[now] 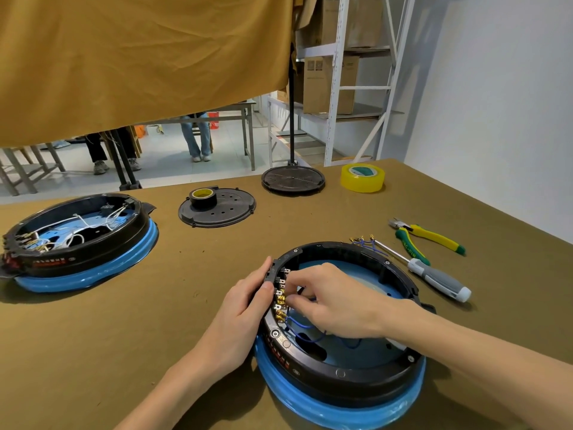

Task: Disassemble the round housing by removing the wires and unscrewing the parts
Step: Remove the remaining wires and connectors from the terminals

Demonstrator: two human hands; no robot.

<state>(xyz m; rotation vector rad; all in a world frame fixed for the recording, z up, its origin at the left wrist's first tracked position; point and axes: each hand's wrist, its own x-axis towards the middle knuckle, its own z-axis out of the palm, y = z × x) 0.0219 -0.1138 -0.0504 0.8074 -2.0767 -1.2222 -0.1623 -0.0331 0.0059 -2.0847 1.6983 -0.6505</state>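
A round black housing (347, 378) with a blue-wrapped rim lies near the table's front. Blue wires (305, 332) run inside it to a row of brass terminals (280, 301) on its left wall. My left hand (248, 308) grips that wall from outside, thumb over the rim. My right hand (328, 297) reaches into the housing and pinches a wire end at the terminals. Loose blue wires (367, 243) with brass ends lie behind the housing.
A screwdriver (434, 276) and yellow-green pliers (426, 237) lie at the right. A second housing (77, 243) with white wires sits at the left. Two black round covers (223, 212) (293, 180), black tape (203, 197) and yellow tape (362, 177) stand farther back.
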